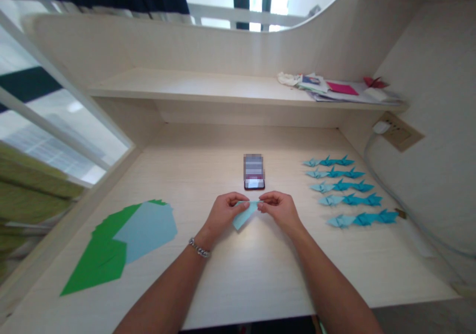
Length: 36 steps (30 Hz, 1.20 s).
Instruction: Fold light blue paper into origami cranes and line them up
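Note:
Between my two hands is a small piece of folded light-blue paper (pixel 243 217), just in front of a phone (pixel 254 171) lying on the desk. My left hand (pixel 227 211), with a chain bracelet at the wrist, pinches the paper's upper left side between thumb and fingers. At the upper right corner, the thumb and fingertips of my right hand (pixel 279 209) close on the same paper. One pointed end of it hangs toward me, below the left fingers. The finer folds are too small to make out.
Rows of blue paper cranes (pixel 351 200) stand at the right. Green paper sheets (pixel 98 264) and light-blue sheets (pixel 150 230) lie fanned at the left. A white cable (pixel 394 197) runs down from a wall socket (pixel 401 131). Papers (pixel 342 88) rest on the shelf (pixel 208 86).

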Available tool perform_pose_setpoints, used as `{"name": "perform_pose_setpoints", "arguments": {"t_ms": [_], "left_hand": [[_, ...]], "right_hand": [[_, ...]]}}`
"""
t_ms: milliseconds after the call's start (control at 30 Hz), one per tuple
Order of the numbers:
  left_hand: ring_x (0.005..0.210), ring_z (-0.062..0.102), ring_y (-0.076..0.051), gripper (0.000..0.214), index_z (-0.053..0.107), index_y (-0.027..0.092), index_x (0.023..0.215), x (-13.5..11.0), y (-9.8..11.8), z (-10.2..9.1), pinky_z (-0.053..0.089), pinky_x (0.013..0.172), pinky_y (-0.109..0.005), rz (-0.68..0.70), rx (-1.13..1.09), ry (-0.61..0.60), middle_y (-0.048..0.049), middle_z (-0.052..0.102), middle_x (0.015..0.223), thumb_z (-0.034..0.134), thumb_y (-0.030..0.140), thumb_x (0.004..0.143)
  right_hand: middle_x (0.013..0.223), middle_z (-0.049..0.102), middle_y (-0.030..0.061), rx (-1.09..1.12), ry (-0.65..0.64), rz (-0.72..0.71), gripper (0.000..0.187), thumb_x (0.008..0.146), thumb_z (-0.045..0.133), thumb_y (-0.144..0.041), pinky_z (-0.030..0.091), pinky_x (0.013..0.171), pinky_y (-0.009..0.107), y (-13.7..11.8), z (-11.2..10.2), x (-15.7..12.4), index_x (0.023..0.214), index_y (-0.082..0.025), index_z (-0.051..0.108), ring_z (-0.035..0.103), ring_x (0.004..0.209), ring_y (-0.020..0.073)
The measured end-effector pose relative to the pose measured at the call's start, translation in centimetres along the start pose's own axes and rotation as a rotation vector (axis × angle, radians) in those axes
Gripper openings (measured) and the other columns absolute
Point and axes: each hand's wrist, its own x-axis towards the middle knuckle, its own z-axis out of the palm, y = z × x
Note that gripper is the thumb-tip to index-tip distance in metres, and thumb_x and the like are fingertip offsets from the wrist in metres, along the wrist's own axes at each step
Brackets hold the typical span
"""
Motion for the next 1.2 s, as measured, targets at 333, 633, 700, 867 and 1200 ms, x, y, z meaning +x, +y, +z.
{"name": "perform_pose_setpoints", "arguments": {"t_ms": [333, 633, 700, 867, 1200], "left_hand": [[0.061, 0.057, -0.014, 0.028, 0.071, 0.012, 0.081, -0.36, 0.01, 0.41, 0.042, 0.055, -0.023, 0.060, 0.121, -0.105, -0.0054, 0.069, 0.071, 0.062, 0.038, 0.075], [0.061, 0.056, -0.014, 0.027, 0.071, 0.013, 0.078, -0.38, 0.37, 0.24, 0.041, 0.054, -0.023, 0.067, 0.159, -0.115, -0.0055, 0.068, 0.069, 0.061, 0.038, 0.075], [0.060, 0.056, -0.014, 0.027, 0.071, 0.013, 0.078, -0.41, 0.49, 0.25, 0.042, 0.054, -0.024, 0.066, 0.158, -0.118, -0.0053, 0.068, 0.069, 0.061, 0.039, 0.075], [0.057, 0.056, -0.014, 0.027, 0.071, 0.013, 0.075, -0.47, 0.53, 0.29, 0.040, 0.052, -0.023, 0.034, 0.157, -0.120, -0.0047, 0.068, 0.066, 0.062, 0.039, 0.074], [0.056, 0.054, -0.013, 0.027, 0.072, 0.013, 0.075, -0.44, 0.20, 0.46, 0.038, 0.051, -0.022, 0.024, 0.174, -0.132, -0.0042, 0.067, 0.063, 0.062, 0.038, 0.074]], "right_hand": [[0.067, 0.069, 0.0050, 0.002, -0.040, 0.048, 0.030, 0.056, 0.078, -0.027, 0.052, 0.060, 0.030, -0.01, 0.22, -0.08, 0.082, -0.014, 0.069, 0.064, 0.059, 0.0163], [0.061, 0.068, 0.0052, -0.018, -0.097, 0.105, 0.032, 0.058, 0.077, -0.036, 0.052, 0.057, 0.029, -0.60, 0.13, -0.36, 0.077, -0.011, 0.070, 0.063, 0.055, 0.0152], [0.061, 0.068, 0.0054, -0.024, -0.106, 0.117, 0.032, 0.059, 0.077, -0.037, 0.053, 0.058, 0.029, -0.58, 0.07, -0.36, 0.077, -0.011, 0.070, 0.063, 0.055, 0.0151], [0.059, 0.067, 0.0053, -0.055, -0.132, 0.134, 0.032, 0.059, 0.076, -0.039, 0.052, 0.057, 0.028, -0.53, -0.08, -0.31, 0.073, -0.011, 0.070, 0.062, 0.053, 0.0142], [0.059, 0.065, 0.0014, -0.113, -0.204, 0.089, 0.026, 0.066, 0.072, -0.036, 0.049, 0.056, 0.026, 0.03, 0.20, -0.22, 0.078, -0.013, 0.066, 0.059, 0.052, 0.0119]]}}
